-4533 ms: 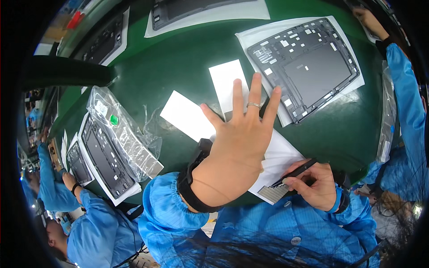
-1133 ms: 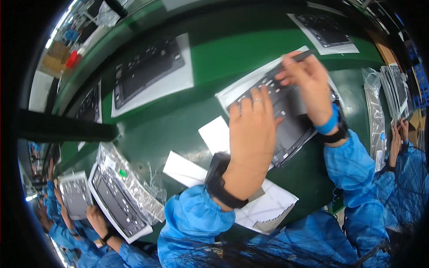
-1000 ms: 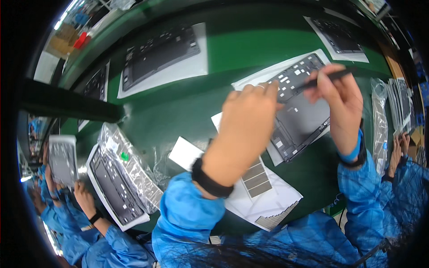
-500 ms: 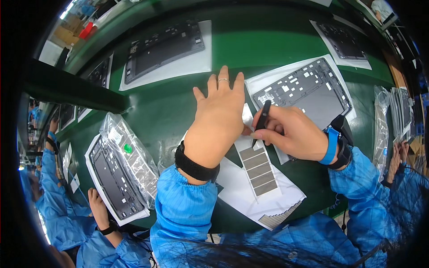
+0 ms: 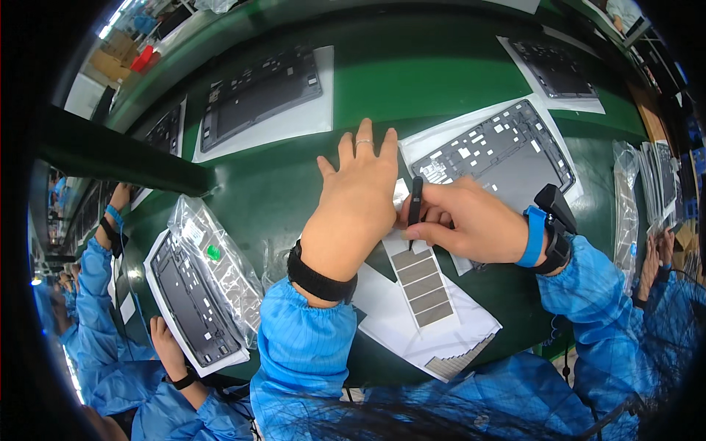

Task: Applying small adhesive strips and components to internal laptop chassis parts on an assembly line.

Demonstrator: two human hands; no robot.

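My left hand [image 5: 357, 192] lies palm down on the green table, fingers spread, with its thumb out of sight beside a white backing strip. In my right hand [image 5: 471, 220] is a pair of black tweezers [image 5: 416, 202], held nearly upright. Their tip points down at the top of a row of grey rectangular stickers [image 5: 423, 283] on that strip. The strip rests on white paper sheets [image 5: 471, 320]. Beyond my right hand, a dark tablet-like frame [image 5: 507, 158] with small white pieces lies tilted on white paper, partly covered by my fingers.
More dark frames lie on white paper at the back left [image 5: 261, 95], back right [image 5: 555, 70] and left [image 5: 195, 301]. A clear plastic bag [image 5: 213, 253] with a green dot overlaps the left one. A green post [image 5: 125, 151] juts in. Co-workers' hands [image 5: 168, 345] are at both sides.
My right hand has turned the tweezers more upright, their tip now lower over the stickers. My left hand stays spread. At far left, a co-worker's arm has reached up toward the frames.
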